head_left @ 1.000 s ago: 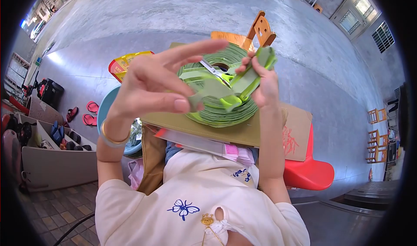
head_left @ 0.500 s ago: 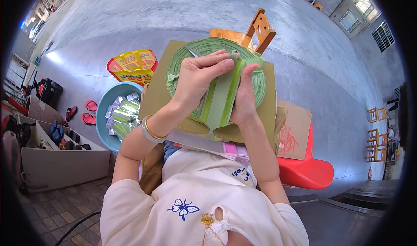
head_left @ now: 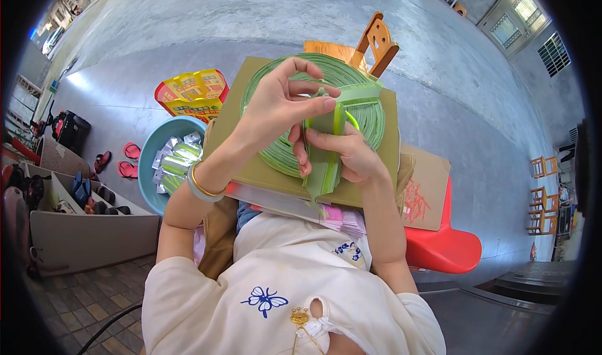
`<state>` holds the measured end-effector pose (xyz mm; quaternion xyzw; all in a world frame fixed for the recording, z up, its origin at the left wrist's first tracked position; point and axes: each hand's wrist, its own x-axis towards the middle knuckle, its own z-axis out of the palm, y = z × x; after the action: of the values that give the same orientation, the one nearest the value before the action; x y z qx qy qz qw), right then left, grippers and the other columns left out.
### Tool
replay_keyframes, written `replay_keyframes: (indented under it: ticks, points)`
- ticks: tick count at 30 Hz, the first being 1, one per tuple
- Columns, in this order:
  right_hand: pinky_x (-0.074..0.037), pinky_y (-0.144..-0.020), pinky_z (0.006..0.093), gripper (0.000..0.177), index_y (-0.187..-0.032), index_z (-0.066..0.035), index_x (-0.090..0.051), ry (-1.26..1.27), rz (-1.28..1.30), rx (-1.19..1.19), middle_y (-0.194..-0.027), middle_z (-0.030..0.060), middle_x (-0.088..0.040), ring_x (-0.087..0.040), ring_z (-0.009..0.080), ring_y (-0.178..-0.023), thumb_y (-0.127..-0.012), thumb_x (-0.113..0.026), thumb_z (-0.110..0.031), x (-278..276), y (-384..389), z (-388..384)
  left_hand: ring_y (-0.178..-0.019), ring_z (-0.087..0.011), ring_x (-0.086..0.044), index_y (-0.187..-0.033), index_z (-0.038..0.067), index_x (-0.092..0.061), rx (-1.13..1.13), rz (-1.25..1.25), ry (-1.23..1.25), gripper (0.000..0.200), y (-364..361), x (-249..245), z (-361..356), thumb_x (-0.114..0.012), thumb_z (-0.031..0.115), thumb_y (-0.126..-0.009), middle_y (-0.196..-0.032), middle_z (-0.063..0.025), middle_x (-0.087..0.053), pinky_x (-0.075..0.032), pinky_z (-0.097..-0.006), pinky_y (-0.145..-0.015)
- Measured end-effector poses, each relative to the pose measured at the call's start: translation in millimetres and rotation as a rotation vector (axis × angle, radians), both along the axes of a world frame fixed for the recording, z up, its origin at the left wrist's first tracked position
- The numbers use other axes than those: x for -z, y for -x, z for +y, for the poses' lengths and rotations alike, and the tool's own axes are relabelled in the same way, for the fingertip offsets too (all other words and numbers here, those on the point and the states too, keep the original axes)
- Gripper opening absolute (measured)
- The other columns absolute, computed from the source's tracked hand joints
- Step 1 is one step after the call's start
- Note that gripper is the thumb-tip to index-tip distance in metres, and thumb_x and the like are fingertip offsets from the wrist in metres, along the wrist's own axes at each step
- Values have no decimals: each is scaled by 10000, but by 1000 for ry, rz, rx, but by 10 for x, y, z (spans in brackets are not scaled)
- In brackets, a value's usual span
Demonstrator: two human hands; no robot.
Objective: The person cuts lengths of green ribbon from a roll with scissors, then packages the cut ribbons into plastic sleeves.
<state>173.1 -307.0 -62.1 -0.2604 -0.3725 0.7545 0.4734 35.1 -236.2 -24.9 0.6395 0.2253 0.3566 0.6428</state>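
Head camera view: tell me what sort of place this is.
Probably a home's front room doubling as a work space: a shoe rack stands at the left, a wooden chair ahead, and a big roll of green ribbon lies close by.

Left hand [head_left: 285, 101] and right hand [head_left: 352, 154] crowd the middle of the coil [head_left: 374, 118], yet its right edge lies open from above! Beyond, the chair [head_left: 376, 40] bars the way, floor [head_left: 244, 16] running wide to its left; bag [head_left: 199, 93] and basin [head_left: 148, 185] hem the left, cardboard [head_left: 433, 173] and red seat [head_left: 445, 248] the right.
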Motion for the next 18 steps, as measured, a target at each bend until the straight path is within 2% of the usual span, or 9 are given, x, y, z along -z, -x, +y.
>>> replay_keyframes:
  ticks: [4, 7, 9, 10, 12, 13, 15, 17, 18]
  points:
    - [-466, -498, 278, 219, -983, 16, -505, 31, 33, -17, -670, 91, -551, -553, 154, -538, -904, -493, -187, 26, -19, -22, -459, -49, -517, -892, -53, -642, -16, 125, -174, 146, 46, 30, 1, -611, 70, -820, -818, -89, -650, -407, -188, -390]
    - [-445, -491, 264, 228, -988, 6, -509, 26, 46, -51, -675, 65, -556, -537, 130, -517, -917, -471, -208, 30, -57, -36, -469, -54, -514, -928, -60, -646, -51, 28, -201, 150, 27, 104, -2, -580, 37, -835, -733, -63, -644, -405, -193, -400]
    - [-433, -475, 269, 239, -990, 10, -504, 22, 55, -90, -672, 60, -558, -528, 124, -504, -923, -460, -215, 59, -92, -29, -502, -64, -535, -973, -58, -628, -12, 40, -174, 176, 46, 101, 18, -559, 50, -852, -754, -61, -644, -432, -196, -435]
    - [-433, -475, 274, 227, -989, 13, -504, -21, -122, 15, -662, 62, -556, -533, 128, -512, -914, -464, -198, 48, -77, -21, -519, -70, -546, -996, -56, -619, 8, 47, -161, 189, 50, 97, 34, -549, 56, -861, -764, -60, -644, -445, -198, -452]
    - [-432, -474, 282, 206, -986, 21, -503, -107, -475, 223, -642, 65, -553, -543, 135, -527, -896, -474, -162, 22, -26, -6, -635, -85, -583, -1078, -50, -578, -43, -27, -130, 268, 3, 187, 114, -528, 131, -888, -884, -76, -641, -490, -222, -541]
    - [-439, -483, 289, 200, -991, 24, -500, -312, -785, 417, -660, 78, -559, -556, 153, -554, -871, -487, -135, 75, -31, 9, -694, -93, -602, -1119, -47, -558, -70, -64, -116, 309, -13, 210, 160, -517, 169, -901, -944, -84, -639, -512, -234, -586]
    - [-455, -500, 303, 213, -1000, 31, -496, -738, -1390, 812, -697, 104, -571, -580, 189, -606, -821, -514, -83, 189, -25, 47, -747, -102, -606, -1153, -55, -523, -18, 159, 97, 389, 51, 163, 260, -510, 244, -905, -1011, -105, -614, -519, -251, -630]
    - [-468, -545, 346, 312, -1060, 43, -476, -755, -1660, 851, -771, 135, -583, -590, 252, -666, -767, -535, -44, 147, 42, 18, -754, -107, -604, -1139, -69, -526, 117, 305, 288, 479, 96, 135, 317, -512, 344, -897, -1018, -133, -601, -524, -254, -633]
    - [-474, -568, 368, 367, -1091, 49, -466, -758, -1798, 866, -809, 150, -589, -595, 283, -696, -740, -545, -24, 124, 91, 3, -730, -106, -601, -1136, -68, -530, 123, 295, 219, 460, 65, 154, 309, -525, 322, -892, -968, -126, -612, -518, -250, -624]
